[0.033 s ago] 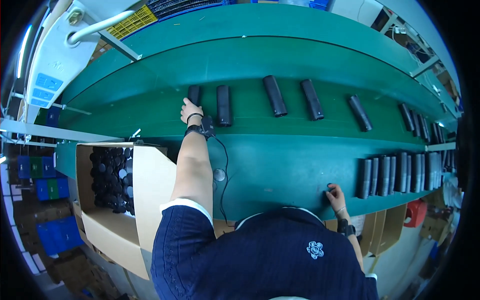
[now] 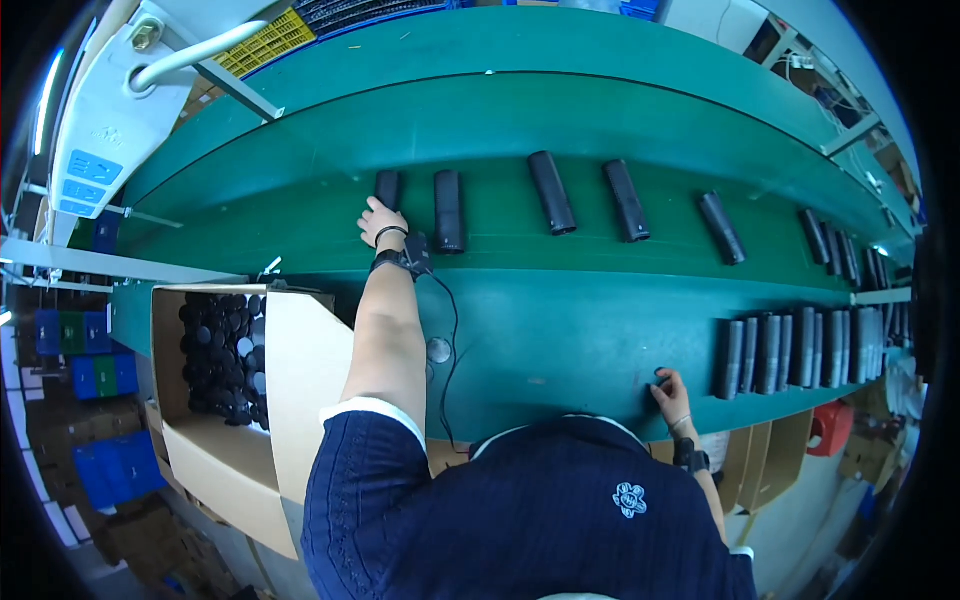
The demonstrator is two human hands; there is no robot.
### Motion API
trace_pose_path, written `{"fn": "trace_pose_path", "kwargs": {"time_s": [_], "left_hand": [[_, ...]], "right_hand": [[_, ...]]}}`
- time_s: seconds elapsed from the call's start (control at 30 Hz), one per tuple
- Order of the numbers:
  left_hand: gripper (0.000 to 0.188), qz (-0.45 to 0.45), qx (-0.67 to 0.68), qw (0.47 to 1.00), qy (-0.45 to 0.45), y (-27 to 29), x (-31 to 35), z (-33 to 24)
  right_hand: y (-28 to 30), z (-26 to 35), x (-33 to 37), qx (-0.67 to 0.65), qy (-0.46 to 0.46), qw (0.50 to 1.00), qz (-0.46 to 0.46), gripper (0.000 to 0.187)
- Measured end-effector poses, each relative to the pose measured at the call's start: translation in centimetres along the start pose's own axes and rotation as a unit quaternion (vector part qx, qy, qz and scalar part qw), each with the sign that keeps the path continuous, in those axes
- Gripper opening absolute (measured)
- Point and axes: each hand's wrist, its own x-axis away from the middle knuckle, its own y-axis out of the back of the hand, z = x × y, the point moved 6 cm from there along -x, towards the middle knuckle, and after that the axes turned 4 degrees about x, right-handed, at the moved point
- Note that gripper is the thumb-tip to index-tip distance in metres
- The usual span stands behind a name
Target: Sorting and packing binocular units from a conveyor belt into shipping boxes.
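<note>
Head view, from my remote seat. Left hand (image 2: 382,220) reaches forward over the green belt (image 2: 310,220), fingers lying at the near end of a dark cylinder (image 2: 388,187). Hand hides that end; I cannot tell whether the fingers are closed round it. Dark box-like device (image 2: 418,254) at that wrist, black cable (image 2: 454,335) running down from it along the near green worktop (image 2: 560,320).

Right hand (image 2: 674,396) low, over the worktop's near edge: fingers curled, tips drawn narrow on a small dark piece (image 2: 659,374), too small for me to identify. Dark band (image 2: 690,455) on that wrist.

Belt: second cylinder (image 2: 449,212) just right of the left hand's one, lying roughly parallel; more spaced out further right, slanted, bunching together at the far right. Near worktop, right side: row of dark cylinders (image 2: 768,353) packed side by side. Pale round disc (image 2: 439,350) near the left forearm, beside the cable.

Left of the forearm: open cardboard box (image 2: 312,375) containing many dark round discs (image 2: 222,350).
</note>
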Motion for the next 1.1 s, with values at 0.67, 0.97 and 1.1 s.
{"fn": "trace_pose_path", "kwargs": {"time_s": [0.67,0.97,1.1], "left_hand": [[0.076,-0.024,0.179,0.936,-0.301,1.2,15.8,-9.0],[0.016,0.563,0.367,0.625,-0.397,-0.2,44.6,-7.4],[0.016,0.594,0.305,0.605,-0.433,-0.4,53.8,-7.8]], "right_hand": [[-0.9,0.3,0.9,0.187,0.009,0.978,-0.097,0.046],[0.8,0.6,3.3,0.116,0.069,0.977,-0.165,0.039],[1.5,-2.1,9.4,-0.238,0.119,0.964,-0.008,0.036]]}}
